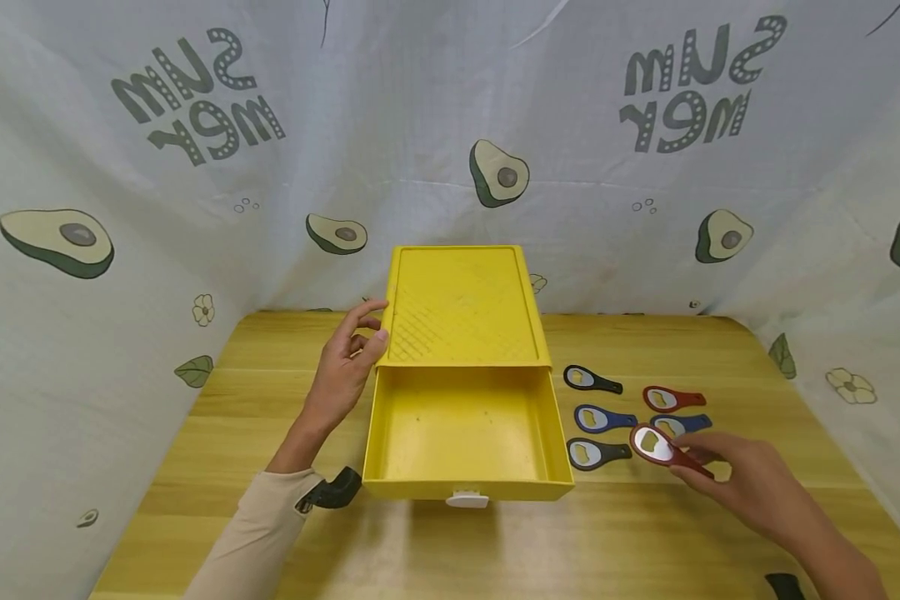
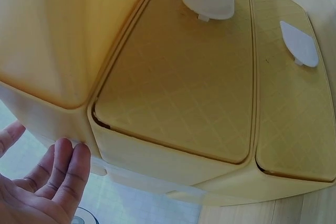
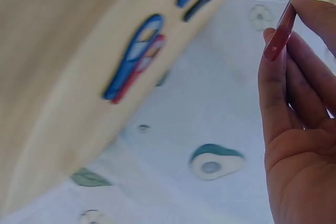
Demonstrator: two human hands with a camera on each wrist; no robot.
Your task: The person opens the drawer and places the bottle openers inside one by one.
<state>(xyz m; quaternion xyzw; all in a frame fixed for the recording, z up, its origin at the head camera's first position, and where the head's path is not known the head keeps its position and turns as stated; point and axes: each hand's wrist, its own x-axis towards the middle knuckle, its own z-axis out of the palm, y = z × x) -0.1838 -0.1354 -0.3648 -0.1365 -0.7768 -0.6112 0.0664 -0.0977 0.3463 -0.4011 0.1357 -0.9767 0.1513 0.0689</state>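
Note:
A yellow drawer cabinet point(image 1: 461, 304) stands on the table with its top drawer point(image 1: 465, 486) pulled out. My left hand point(image 1: 341, 367) rests its fingertips and thumb against the cabinet's left side, fingers loosely bent. To the right, my right hand point(image 1: 757, 479) pinches a red bottle opener point(image 1: 669, 454) by its handle, raised above the table. In the right wrist view this red opener point(image 3: 281, 40) appears edge-on between thumb and fingers. Nearby lie black point(image 1: 611, 386) and blue point(image 1: 621, 420) openers, another black one point(image 1: 615, 453), another red one point(image 1: 687, 399) and another blue one point(image 1: 696, 422).
The drawer has a white handle point(image 1: 467, 500) at its front. Below it, in the left wrist view, closed drawer fronts point(image 2: 178, 87) carry white handles. The wooden table point(image 1: 285, 400) ends at a hanging cloth point(image 1: 420, 100) printed with avocados.

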